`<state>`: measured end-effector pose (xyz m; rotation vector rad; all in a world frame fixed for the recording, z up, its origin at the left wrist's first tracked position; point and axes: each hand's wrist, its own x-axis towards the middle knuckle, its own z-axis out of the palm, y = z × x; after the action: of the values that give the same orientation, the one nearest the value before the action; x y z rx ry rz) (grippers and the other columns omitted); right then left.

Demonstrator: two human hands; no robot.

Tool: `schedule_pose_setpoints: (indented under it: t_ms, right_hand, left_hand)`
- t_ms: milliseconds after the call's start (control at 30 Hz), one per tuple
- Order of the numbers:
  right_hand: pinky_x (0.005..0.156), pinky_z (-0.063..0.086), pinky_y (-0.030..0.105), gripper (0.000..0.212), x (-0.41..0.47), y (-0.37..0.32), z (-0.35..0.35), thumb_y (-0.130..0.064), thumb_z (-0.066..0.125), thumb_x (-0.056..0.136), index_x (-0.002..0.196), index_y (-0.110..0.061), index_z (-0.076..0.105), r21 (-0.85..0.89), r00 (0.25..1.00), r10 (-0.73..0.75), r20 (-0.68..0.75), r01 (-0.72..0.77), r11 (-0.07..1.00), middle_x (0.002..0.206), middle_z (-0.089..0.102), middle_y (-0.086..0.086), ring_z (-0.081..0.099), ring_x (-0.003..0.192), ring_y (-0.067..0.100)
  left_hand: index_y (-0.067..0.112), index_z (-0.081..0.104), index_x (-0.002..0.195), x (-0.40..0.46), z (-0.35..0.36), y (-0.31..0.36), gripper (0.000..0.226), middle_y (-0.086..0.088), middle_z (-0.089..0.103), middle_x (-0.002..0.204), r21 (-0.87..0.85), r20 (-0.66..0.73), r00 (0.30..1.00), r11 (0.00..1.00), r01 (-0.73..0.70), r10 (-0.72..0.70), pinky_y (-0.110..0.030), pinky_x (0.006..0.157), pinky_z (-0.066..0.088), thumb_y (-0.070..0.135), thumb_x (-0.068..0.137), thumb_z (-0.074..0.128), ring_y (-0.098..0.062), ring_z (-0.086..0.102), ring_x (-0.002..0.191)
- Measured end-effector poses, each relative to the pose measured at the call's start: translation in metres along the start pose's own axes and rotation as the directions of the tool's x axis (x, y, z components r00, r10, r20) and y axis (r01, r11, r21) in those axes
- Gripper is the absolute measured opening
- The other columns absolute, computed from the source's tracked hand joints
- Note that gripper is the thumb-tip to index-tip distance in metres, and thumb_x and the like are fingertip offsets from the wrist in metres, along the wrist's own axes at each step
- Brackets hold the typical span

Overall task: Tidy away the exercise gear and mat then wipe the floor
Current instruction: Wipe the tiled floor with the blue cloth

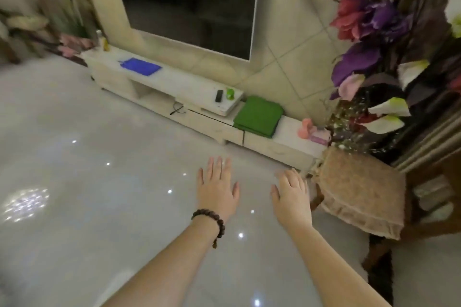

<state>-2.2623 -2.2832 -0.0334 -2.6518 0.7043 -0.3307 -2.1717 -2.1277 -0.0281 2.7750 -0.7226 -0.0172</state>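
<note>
Both hands point(254, 187) empty, fingers straight, over glossy floor point(99, 182).

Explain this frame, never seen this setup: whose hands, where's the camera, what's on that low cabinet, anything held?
No machine here: one wide-angle camera worn on a person's head, looking forward and down. Both bare arms reach out over the glossy floor. The left hand, above a bead bracelet, and the right hand are open and hold nothing. On the low TV cabinet lie a blue cloth, a dark remote, a small green object and a folded green mat. A cushioned stool stands at right.
</note>
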Motion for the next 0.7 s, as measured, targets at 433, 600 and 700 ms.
schedule_pose_setpoints:
  t_ms: [433, 600, 700]
  right_hand:
    - [0.112, 0.026, 0.052, 0.034, 0.152, -0.104, 0.115, -0.02, 0.053, 0.094, 0.127, -0.009, 0.056, 0.074, 0.925, -0.351, 0.144, 0.344, 0.936, 0.139, 0.046, 0.014, 0.033, 0.137, 0.031]
    - [0.111, 0.028, 0.052, 0.034, 0.257, -0.132, 0.15, -0.02, 0.057, 0.092, 0.124, -0.01, 0.059, 0.081, 0.897, -0.412, 0.158, 0.404, 0.911, 0.136, 0.05, 0.015, 0.036, 0.135, 0.033]
    - [0.107, 0.032, 0.053, 0.031, 0.316, -0.15, 0.159, -0.018, 0.061, 0.09, 0.12, -0.009, 0.062, 0.076, 0.881, -0.453, 0.138, 0.447, 0.891, 0.132, 0.053, 0.016, 0.042, 0.13, 0.035]
  left_hand:
    - [0.021, 0.001, 0.154, 0.081, 0.004, -0.141, 0.063, -0.002, 0.004, 0.162, 0.027, -0.037, 0.907, 0.907, 0.421, -0.42, -0.045, 0.12, 0.004, 0.047, 0.1, 0.021, -0.021, -0.005, 0.149]
    - [0.022, -0.002, 0.154, 0.174, 0.002, -0.176, 0.063, -0.001, 0.001, 0.162, 0.023, -0.036, 0.856, 0.856, 0.516, -0.515, -0.044, 0.121, 0.001, 0.048, 0.1, 0.018, -0.02, -0.007, 0.149]
    - [0.023, -0.002, 0.154, 0.23, -0.007, -0.191, 0.063, -0.001, 0.001, 0.162, 0.007, -0.034, 0.83, 0.831, 0.557, -0.556, -0.043, 0.121, 0.0, 0.047, 0.1, 0.019, -0.02, -0.007, 0.149]
